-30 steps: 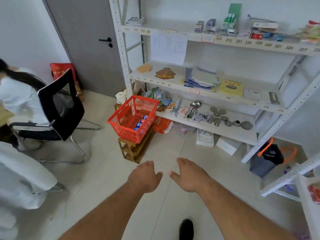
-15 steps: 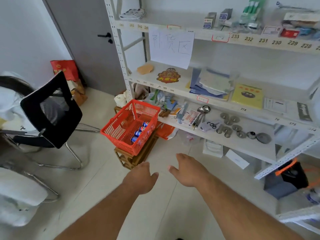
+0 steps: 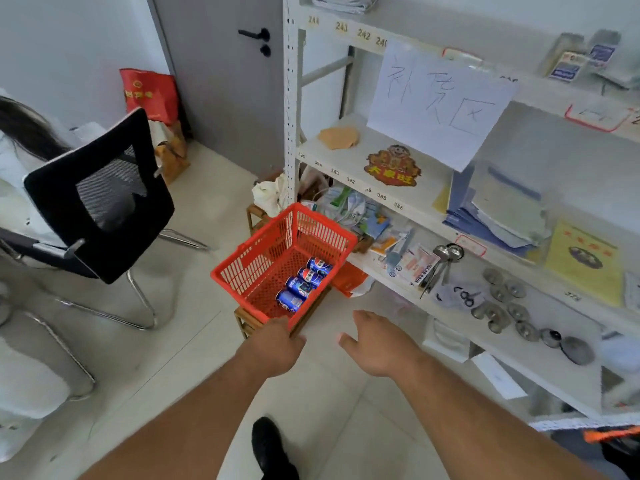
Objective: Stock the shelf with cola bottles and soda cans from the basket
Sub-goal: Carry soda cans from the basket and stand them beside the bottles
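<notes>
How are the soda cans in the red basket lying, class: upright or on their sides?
On their sides. Four blue soda cans lie in a row along the floor of the red basket, their printed sides facing up.

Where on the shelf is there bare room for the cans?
Middle board: bare strips around the tan cloth and the cartoon sticker, under the hanging paper sign. Lower board: a bare strip at the front edge, past the metal caps. Crowded: the packets behind the basket, and the folder stack.

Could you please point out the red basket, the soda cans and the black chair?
red basket (image 3: 254,263): head view, its left mesh wall.
soda cans (image 3: 306,278): head view, a middle can's side.
black chair (image 3: 104,199): head view, its mesh backrest.
</notes>
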The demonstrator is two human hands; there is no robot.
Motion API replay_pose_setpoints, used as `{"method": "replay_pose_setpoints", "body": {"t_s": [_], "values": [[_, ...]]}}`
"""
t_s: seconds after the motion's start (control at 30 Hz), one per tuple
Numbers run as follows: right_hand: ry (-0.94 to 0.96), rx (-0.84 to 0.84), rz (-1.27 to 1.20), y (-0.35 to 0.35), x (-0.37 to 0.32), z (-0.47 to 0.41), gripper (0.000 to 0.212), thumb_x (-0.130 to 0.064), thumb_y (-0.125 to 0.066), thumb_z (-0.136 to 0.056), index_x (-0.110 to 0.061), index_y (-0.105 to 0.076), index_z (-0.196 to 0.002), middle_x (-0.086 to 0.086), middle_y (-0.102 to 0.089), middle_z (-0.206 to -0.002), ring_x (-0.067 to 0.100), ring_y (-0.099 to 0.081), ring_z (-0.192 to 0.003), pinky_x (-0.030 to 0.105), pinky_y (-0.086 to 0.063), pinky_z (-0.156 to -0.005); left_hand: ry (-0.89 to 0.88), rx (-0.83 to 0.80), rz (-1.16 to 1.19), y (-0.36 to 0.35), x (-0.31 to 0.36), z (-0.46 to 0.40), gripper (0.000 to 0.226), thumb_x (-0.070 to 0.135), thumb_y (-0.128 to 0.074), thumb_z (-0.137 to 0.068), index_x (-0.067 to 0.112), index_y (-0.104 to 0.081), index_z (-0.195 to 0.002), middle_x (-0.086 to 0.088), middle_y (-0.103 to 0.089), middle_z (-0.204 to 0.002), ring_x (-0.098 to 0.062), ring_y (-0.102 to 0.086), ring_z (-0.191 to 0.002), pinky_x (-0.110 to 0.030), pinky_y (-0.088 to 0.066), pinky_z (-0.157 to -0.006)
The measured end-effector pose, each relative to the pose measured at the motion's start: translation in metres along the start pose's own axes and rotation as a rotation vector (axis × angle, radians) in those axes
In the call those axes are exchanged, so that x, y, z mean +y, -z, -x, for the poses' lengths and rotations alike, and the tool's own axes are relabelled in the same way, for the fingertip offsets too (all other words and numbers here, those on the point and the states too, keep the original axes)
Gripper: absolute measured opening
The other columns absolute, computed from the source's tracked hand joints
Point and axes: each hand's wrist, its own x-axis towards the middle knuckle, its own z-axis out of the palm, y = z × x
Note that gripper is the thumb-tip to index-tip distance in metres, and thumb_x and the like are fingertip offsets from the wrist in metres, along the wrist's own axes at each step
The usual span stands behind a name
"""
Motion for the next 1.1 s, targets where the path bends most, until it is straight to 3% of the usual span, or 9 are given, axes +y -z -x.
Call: {"method": "replay_pose_setpoints", "body": {"t_s": [0.13,0.4,0.5,0.67,0.77,0.97,1.1], "values": [[0.005,-0.034,0.022,0.02,-0.031,-0.049,0.057,-0.056,-0.048,-0.102,-0.007,-0.054,-0.132,0.015,-0.06,-0.137,0.032,-0.056,-0.128,0.039,-0.048,-0.099,0.027,-0.015,0.055,0.035,-0.014,-0.045,0.031,0.041,-0.053,-0.104,0.014,-0.062,-0.117,-0.01,-0.068,-0.123,-0.03,-0.065,-0.118,-0.032,-0.049,-0.092],[0.026,-0.119,0.037,0.043,-0.047,-0.131,0.048,-0.052,-0.049,-0.103,-0.01,-0.055,-0.126,0.01,-0.062,-0.129,0.029,-0.06,-0.119,0.036,-0.046,-0.087,0.065,-0.035,0.161,0.063,-0.025,-0.114,0.037,0.047,-0.055,-0.099,0.017,-0.061,-0.12,-0.008,-0.07,-0.125,-0.03,-0.066,-0.115,-0.035,-0.051,-0.094],[0.06,-0.154,0.012,0.048,-0.046,-0.167,0.049,-0.052,-0.05,-0.101,-0.013,-0.055,-0.13,0.008,-0.064,-0.13,0.028,-0.061,-0.12,0.037,-0.05,-0.092,0.09,-0.06,0.166,0.071,-0.022,-0.136,0.036,0.041,-0.052,-0.104,0.013,-0.061,-0.125,-0.009,-0.068,-0.128,-0.029,-0.065,-0.118,-0.033,-0.048,-0.093],[0.107,-0.227,-0.033,0.057,-0.037,-0.234,0.052,-0.054,-0.05,-0.099,-0.017,-0.055,-0.135,0.009,-0.063,-0.134,0.029,-0.061,-0.123,0.04,-0.052,-0.097,0.183,-0.078,0.232,0.08,-0.015,-0.181,0.037,0.039,-0.051,-0.105,0.014,-0.06,-0.131,-0.007,-0.067,-0.131,-0.02,-0.063,-0.108,-0.033,-0.052,-0.096],[0.123,-0.293,-0.044,0.057,-0.027,-0.281,0.044,-0.052,-0.05,-0.099,-0.017,-0.059,-0.123,0.007,-0.067,-0.126,0.028,-0.064,-0.114,0.04,-0.053,-0.093,0.256,-0.107,0.252,0.074,-0.01,-0.213,0.042,0.042,-0.051,-0.105,0.014,-0.057,-0.135,-0.005,-0.067,-0.133,-0.017,-0.065,-0.106,-0.034,-0.054,-0.097],[0.125,-0.385,0.02,0.027,-0.008,-0.378,0.042,-0.047,-0.055,-0.098,-0.011,-0.063,-0.118,0.013,-0.069,-0.122,0.033,-0.065,-0.113,0.038,-0.053,-0.092,0.411,-0.137,0.31,0.033,-0.017,-0.289,0.056,0.057,-0.049,-0.099,0.021,-0.053,-0.142,-0.005,-0.065,-0.139,-0.027,-0.064,-0.123,-0.036,-0.051,-0.102],[0.133,-0.407,0.067,-0.015,-0.005,-0.432,0.037,-0.046,-0.054,-0.1,-0.012,-0.064,-0.113,0.013,-0.07,-0.118,0.034,-0.065,-0.114,0.038,-0.051,-0.093,0.485,-0.178,0.404,-0.003,-0.027,-0.338,0.049,0.052,-0.052,-0.099,0.022,-0.057,-0.137,-0.006,-0.067,-0.133,-0.026,-0.065,-0.117,-0.03,-0.048,-0.091]]}}
